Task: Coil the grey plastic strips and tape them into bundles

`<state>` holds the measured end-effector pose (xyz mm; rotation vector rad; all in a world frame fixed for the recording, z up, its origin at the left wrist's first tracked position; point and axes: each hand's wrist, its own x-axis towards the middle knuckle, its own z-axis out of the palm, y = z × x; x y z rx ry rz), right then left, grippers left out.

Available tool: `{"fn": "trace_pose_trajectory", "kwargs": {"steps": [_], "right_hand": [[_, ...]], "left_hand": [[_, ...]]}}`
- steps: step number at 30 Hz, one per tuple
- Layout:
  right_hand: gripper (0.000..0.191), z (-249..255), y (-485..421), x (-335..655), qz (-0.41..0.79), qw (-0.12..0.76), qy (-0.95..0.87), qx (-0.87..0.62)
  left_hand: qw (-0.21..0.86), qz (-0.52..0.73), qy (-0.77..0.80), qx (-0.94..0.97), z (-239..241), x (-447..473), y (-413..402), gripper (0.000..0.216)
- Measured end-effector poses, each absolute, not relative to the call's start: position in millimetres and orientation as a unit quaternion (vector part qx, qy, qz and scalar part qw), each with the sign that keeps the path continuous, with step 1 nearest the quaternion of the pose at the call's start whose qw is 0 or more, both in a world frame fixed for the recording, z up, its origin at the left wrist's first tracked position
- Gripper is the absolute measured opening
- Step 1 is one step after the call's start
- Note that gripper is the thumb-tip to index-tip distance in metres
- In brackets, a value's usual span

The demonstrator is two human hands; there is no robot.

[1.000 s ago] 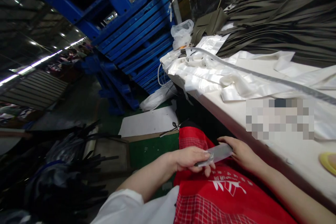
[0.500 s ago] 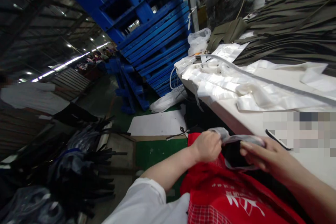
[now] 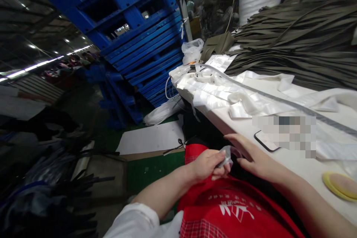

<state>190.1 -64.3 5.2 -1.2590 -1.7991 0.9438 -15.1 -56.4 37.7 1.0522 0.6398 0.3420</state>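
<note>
My left hand (image 3: 208, 164) is closed around a crumpled, translucent grey plastic strip (image 3: 227, 156) in front of the red apron (image 3: 217, 202). Part of the strip bulges out past the thumb toward the other hand. Just to the right, my right hand (image 3: 253, 158) has its thumb and fingers apart, curved around the strip's loose end. Whether its fingers touch that end I cannot tell.
On the white table (image 3: 220, 121) lie white plastic strips (image 3: 212, 95), a phone-like object (image 3: 269, 143), a yellow-rimmed disc (image 3: 341, 186) and olive straps (image 3: 279, 52). Blue pallets (image 3: 150, 59) are stacked beyond. Black straps (image 3: 55, 193) hang at left, with a person (image 3: 25, 108) behind.
The strip was stretched in a loop between both closed hands; now it is bunched in my left hand, and my right fingers have spread. The view has swung right, showing the yellow-rimmed disc.
</note>
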Motion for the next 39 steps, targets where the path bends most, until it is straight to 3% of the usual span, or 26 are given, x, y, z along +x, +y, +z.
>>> {"fn": "trace_pose_trajectory", "kwargs": {"steps": [3, 5, 7, 9, 12, 14, 16, 20, 22, 25, 27, 30, 33, 36, 39], "right_hand": [[0.024, 2, -80, 156, 0.454, 0.322, -0.706, -0.438], [0.035, 3, -93, 134, 0.539, 0.292, -0.674, -0.414], [0.042, 13, -106, 122, 0.624, 0.27, -0.642, -0.354], [0.043, 30, -113, 127, 0.663, 0.29, -0.614, -0.314], [0.041, 54, -105, 156, 0.643, 0.356, -0.57, -0.368], [0.044, 61, -90, 179, 0.621, 0.371, -0.543, -0.427], [0.045, 61, -74, 197, 0.552, 0.377, -0.549, -0.502], [0.043, 49, -55, 209, 0.28, 0.411, -0.641, -0.584], [0.056, 40, -56, 201, 0.273, 0.395, -0.698, -0.53], [0.029, 23, -65, 173, 0.374, 0.345, -0.728, -0.46], [0.027, 15, -76, 152, 0.466, 0.313, -0.708, -0.428], [0.038, 15, -97, 135, 0.628, 0.259, -0.657, -0.327], [0.041, 29, -109, 149, 0.709, 0.255, -0.592, -0.285], [0.045, 43, -94, 184, 0.643, 0.308, -0.57, -0.407], [0.037, 44, -72, 211, 0.376, 0.375, -0.628, -0.568]], "left_hand": [[0.8, 0.276, 0.301, 0.44, 49, -3, -51, 0.049], [0.704, 0.423, 0.332, 0.464, 52, 2, -39, 0.048], [0.533, 0.539, 0.368, 0.538, 49, 1, -25, 0.049], [0.387, 0.551, 0.383, 0.633, 41, -7, -15, 0.054], [0.298, 0.437, 0.362, 0.767, 28, -18, -17, 0.064], [0.292, 0.341, 0.354, 0.821, 24, -19, -25, 0.065], [0.352, 0.279, 0.364, 0.816, 25, -16, -33, 0.065], [0.629, 0.249, 0.385, 0.628, 36, -6, -44, 0.071], [0.726, 0.235, 0.369, 0.531, 44, -1, -48, 0.071], [0.779, 0.244, 0.336, 0.47, 57, 3, -53, 0.074], [0.745, 0.319, 0.334, 0.482, 61, 4, -49, 0.077], [0.541, 0.473, 0.363, 0.593, 59, -3, -32, 0.075], [0.325, 0.428, 0.346, 0.769, 48, -14, -15, 0.078], [0.289, 0.276, 0.338, 0.852, 41, -19, -13, 0.078], [0.436, 0.22, 0.392, 0.78, 43, -15, -23, 0.078]]}}
